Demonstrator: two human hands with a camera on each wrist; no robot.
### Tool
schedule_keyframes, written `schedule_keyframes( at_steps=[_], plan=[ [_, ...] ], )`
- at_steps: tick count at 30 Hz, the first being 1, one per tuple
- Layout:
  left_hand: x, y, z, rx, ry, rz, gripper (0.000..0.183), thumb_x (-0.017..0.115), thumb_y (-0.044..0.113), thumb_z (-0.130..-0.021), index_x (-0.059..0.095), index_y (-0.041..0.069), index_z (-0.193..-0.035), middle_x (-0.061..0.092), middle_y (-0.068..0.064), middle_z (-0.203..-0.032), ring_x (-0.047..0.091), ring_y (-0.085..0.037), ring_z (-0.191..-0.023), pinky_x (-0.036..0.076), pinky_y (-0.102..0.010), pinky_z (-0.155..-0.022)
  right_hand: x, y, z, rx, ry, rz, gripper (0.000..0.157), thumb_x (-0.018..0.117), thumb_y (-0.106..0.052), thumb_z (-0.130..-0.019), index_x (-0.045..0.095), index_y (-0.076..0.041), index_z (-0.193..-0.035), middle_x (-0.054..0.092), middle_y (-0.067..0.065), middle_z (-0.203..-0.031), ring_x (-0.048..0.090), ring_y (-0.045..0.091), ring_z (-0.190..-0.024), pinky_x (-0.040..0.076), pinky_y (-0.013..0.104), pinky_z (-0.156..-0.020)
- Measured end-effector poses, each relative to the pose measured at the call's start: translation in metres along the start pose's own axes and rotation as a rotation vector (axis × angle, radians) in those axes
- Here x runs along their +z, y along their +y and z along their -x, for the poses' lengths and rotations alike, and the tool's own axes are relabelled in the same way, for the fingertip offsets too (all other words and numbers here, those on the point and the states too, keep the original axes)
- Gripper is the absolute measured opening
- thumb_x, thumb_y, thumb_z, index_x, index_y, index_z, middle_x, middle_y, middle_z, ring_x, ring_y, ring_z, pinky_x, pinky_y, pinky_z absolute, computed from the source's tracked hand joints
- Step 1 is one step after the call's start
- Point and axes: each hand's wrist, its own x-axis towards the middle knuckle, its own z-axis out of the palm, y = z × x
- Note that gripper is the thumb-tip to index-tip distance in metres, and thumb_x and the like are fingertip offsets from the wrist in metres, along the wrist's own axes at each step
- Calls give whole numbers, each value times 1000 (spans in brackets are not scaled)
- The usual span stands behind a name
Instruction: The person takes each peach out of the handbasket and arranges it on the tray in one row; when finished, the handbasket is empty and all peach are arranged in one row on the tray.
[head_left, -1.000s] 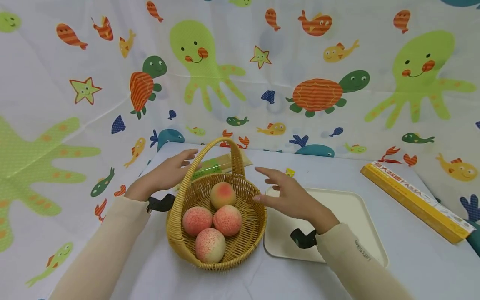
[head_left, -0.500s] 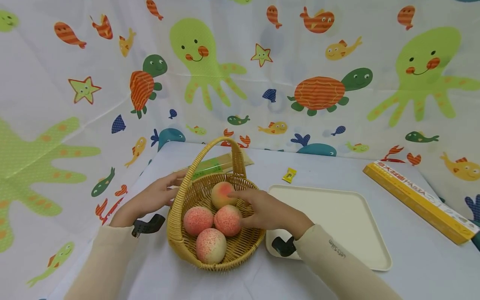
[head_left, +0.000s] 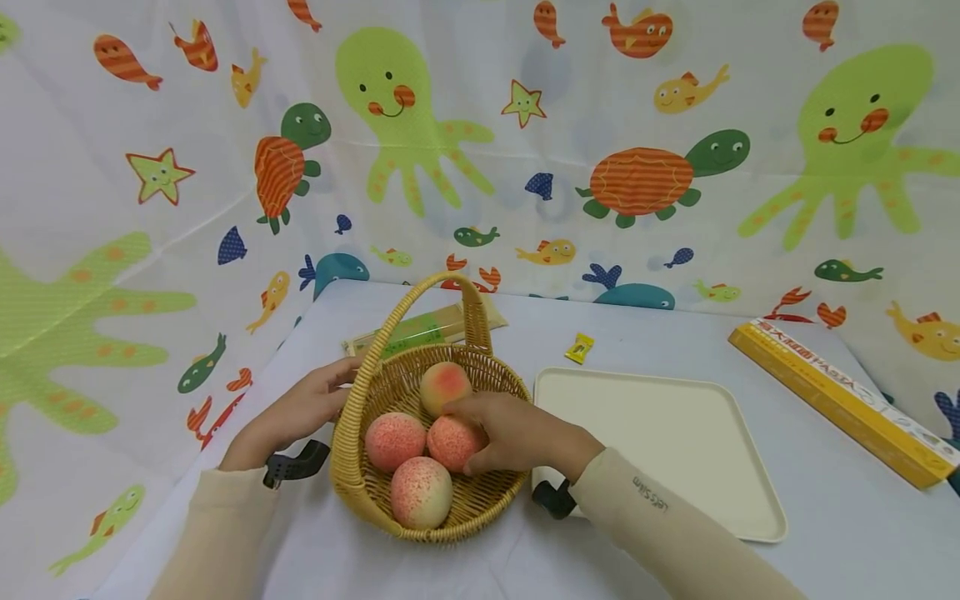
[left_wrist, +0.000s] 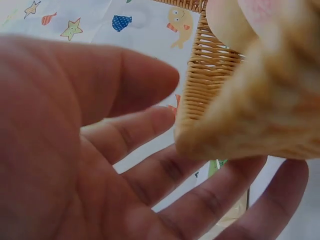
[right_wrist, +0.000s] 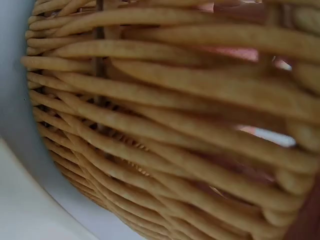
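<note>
A woven wicker basket with a tall arched handle stands in the middle of the head view. Several peaches lie in it, pink, red and pale yellow. My right hand reaches over the right rim and grips one pink peach, fingers on its far side and thumb on its near side. My left hand is at the basket's left side, its fingertips partly hidden behind the handle. In the left wrist view that hand has spread, relaxed fingers beside the wicker; the right wrist view is filled by basket weave.
A cream tray lies right of the basket, partly under my right forearm. Beyond it is a small yellow wrapped packet. A long yellow pasta box lies at far right, and a green-labelled clear pack behind the basket.
My right hand has moved left from above the tray into the basket and closed around a peach. My left hand has come down and back to the basket's left side.
</note>
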Motion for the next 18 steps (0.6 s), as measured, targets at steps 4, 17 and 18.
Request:
schedule_keyframes(
  at_steps=[4,17,18],
  plan=[
    [1,-3,1,-9,11,3,56,54,16,-108,37,7,-160,48,-27,-153,58,-45,-131,61,-43,-85,3,-1,-2,3,10,16,72,88,-19,-85,56,-14,-150,59,2,-147,54,20,-134,44,40,-113],
    [3,-11,1,-20,15,19,57,53,17,-109,34,10,-163,45,-29,-156,58,-45,-131,60,-44,-88,15,0,-6,36,75,80,68,88,-23,-83,59,-19,-144,65,3,-130,60,15,-114,52,33,-99],
    [3,-11,1,-24,13,21,57,53,17,-109,34,10,-162,45,-29,-156,58,-44,-130,60,-44,-88,14,-1,-6,36,81,79,66,87,-24,-83,60,-20,-144,65,3,-128,61,15,-112,52,33,-97]
  ],
)
